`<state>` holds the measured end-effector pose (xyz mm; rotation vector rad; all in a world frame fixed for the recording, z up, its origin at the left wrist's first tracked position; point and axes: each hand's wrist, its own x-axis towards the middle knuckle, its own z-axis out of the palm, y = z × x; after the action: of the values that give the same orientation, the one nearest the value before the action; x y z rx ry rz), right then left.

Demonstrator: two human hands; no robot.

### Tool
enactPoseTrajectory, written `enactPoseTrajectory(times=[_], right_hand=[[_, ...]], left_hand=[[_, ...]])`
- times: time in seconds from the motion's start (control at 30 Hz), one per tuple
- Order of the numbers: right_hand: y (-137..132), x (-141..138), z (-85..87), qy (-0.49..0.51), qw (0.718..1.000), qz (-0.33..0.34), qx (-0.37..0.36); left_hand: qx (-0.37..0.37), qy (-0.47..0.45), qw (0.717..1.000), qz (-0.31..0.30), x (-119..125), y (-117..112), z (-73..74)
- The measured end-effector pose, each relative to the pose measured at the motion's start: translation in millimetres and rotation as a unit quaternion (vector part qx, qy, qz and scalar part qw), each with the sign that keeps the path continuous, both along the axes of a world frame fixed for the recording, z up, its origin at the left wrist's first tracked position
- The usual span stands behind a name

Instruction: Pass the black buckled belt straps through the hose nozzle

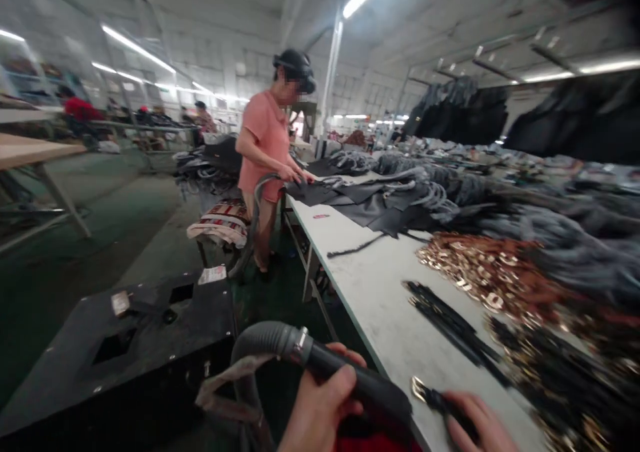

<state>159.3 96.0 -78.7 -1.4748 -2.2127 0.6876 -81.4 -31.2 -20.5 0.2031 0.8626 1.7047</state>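
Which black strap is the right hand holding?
The single strap near the edge of the table, its gold buckle jutting out from the right hand; the other black straps lie bunched on the table, apart from that hand.

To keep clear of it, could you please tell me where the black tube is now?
In the head view, the black tube is at lower centre, in the left hand, joined to the grey hose, left of the right hand.
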Motion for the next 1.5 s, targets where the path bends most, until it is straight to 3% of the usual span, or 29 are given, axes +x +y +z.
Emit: enactPoseTrajectory(times=[0.13,0.27,0.47,0.57,0.93,1.5], right_hand=[[-13.9,18.4,2.2,-0.061,0.996,0.004,0.065],[-7.7,19.3,0.3,-0.052,0.997,-0.009,0.062],[-6.8,22.4,0.5,-0.036,0.998,-0.005,0.060],[-7.4,23.6,1.4,-0.022,0.998,-0.007,0.059],[-6.0,24.5,1.1,0.013,0.998,-0.032,0.050],[-9.4,25.3,4.3,-0.015,0.996,-0.020,0.082]], left_hand=[[-0.024,0.046,0.999,0.000,0.6,1.0,15.3],[-0.019,0.071,0.997,-0.006,14.2,18.4,24.1],[0.023,0.164,0.985,-0.044,67.1,62.2,19.9],[0.022,0.194,0.979,-0.066,77.5,75.2,18.6],[0.022,0.287,0.951,-0.114,89.4,81.3,36.4],[0.034,0.289,0.951,-0.105,95.8,88.8,32.2]])
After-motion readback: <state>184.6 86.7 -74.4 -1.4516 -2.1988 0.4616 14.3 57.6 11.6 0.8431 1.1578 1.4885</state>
